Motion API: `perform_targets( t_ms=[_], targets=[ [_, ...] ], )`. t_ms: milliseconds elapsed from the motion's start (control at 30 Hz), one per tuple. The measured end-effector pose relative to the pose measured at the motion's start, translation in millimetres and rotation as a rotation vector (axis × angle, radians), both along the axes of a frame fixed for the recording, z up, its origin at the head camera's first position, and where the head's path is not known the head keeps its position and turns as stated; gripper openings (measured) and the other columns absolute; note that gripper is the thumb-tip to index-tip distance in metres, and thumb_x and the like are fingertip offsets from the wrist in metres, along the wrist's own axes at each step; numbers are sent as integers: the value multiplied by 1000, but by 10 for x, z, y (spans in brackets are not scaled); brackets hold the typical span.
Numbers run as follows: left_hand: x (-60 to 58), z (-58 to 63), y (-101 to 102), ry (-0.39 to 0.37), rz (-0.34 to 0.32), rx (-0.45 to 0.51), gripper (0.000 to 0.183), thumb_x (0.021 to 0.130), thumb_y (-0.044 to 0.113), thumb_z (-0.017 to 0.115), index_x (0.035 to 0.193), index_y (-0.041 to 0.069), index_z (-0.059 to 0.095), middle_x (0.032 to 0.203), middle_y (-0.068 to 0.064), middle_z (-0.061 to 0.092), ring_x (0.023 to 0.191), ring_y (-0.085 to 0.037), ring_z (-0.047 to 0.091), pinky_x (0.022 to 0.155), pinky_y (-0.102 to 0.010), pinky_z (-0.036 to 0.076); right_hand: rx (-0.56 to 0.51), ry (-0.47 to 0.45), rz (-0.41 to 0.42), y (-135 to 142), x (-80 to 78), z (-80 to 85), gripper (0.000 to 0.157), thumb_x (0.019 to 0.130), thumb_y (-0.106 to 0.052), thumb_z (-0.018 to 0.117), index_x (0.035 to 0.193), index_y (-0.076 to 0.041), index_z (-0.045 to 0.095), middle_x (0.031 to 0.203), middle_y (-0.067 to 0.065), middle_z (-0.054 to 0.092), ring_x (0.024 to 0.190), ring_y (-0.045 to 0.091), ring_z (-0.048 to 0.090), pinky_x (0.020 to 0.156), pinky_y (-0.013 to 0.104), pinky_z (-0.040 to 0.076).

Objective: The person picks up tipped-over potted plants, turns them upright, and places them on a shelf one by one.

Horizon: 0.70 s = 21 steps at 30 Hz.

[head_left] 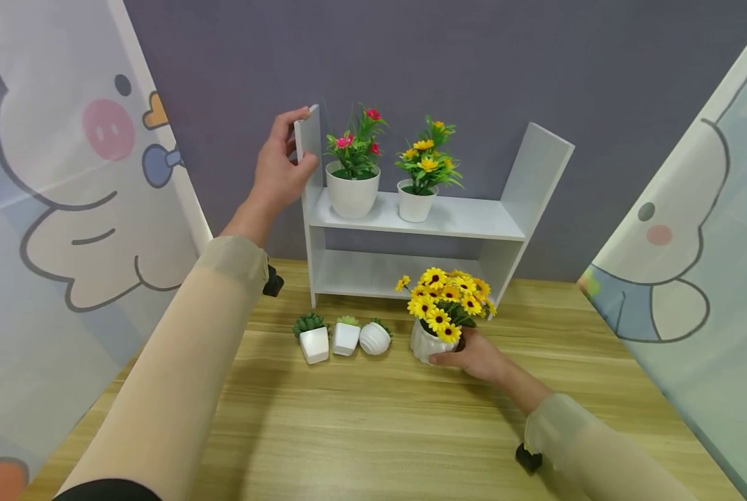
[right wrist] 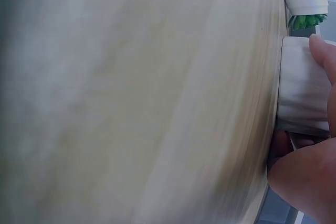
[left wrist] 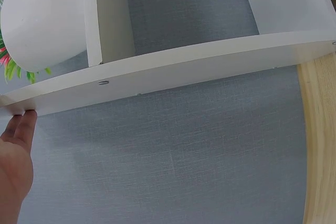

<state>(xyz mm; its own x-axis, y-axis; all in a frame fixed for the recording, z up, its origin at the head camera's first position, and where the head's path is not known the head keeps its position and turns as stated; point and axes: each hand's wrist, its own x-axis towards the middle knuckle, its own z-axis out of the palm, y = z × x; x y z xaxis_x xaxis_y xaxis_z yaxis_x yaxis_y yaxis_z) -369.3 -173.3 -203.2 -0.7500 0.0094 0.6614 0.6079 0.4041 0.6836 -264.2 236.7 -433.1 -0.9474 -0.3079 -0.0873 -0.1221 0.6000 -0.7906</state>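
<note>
My left hand (head_left: 284, 163) holds the top of the left side panel of a white two-tier shelf (head_left: 411, 271). In the left wrist view, the fingers (left wrist: 23, 129) lie against that panel's outer face. My right hand (head_left: 483, 358) grips a white ribbed pot (head_left: 432, 343) of yellow daisy-like flowers (head_left: 448, 299), in front of the shelf's lower right. The right wrist view has the thumb on one side of this pot (right wrist: 302, 87), close to the tabletop. Some of the right fingers are hidden behind the pot.
On the upper tier stand a pink-flowered potted plant (head_left: 352, 191) and a smaller yellow-flowered one (head_left: 416, 205). Three small succulent pots (head_left: 346, 339) lie tipped on the wooden table (head_left: 348, 431). A grey wall (head_left: 411, 56) rises behind, with cartoon-printed panels at both sides.
</note>
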Motion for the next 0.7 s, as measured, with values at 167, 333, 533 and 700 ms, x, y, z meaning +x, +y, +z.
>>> perform_targets(
  t_ms=[167, 333, 533, 700],
  targets=[
    [-1, 4, -2, -11, 4, 3, 67, 102, 3, 51, 165, 26, 41, 175, 10, 40, 153, -29, 55, 110, -51, 55, 9, -15, -32, 25, 29, 18, 105, 87, -44, 92, 164, 5, 39, 157, 27, 58, 144, 44, 58, 122, 60, 45],
    [-10, 3, -5, -4, -2, 3, 67, 102, 2, 52, 165, 23, 41, 175, 9, 40, 153, -30, 55, 110, -51, 55, -7, -4, -50, 71, 92, 56, 103, 88, -42, 91, 163, 4, 38, 156, 27, 59, 140, 41, 62, 117, 57, 51],
    [-14, -1, -2, 3, 0, 1, 66, 103, 2, 51, 165, 22, 41, 175, 10, 39, 152, -30, 55, 108, -49, 55, -113, 8, -67, 90, 235, 158, 98, 89, -35, 91, 163, 1, 37, 154, 25, 58, 135, 37, 64, 108, 45, 56],
    [-16, 1, 3, 5, 1, -1, 66, 103, 2, 52, 165, 22, 41, 175, 10, 39, 152, -31, 55, 109, -50, 55, -169, 14, -104, 110, 388, 300, 93, 91, -31, 89, 161, 1, 36, 151, 27, 55, 132, 38, 64, 97, 34, 59]
  ],
)
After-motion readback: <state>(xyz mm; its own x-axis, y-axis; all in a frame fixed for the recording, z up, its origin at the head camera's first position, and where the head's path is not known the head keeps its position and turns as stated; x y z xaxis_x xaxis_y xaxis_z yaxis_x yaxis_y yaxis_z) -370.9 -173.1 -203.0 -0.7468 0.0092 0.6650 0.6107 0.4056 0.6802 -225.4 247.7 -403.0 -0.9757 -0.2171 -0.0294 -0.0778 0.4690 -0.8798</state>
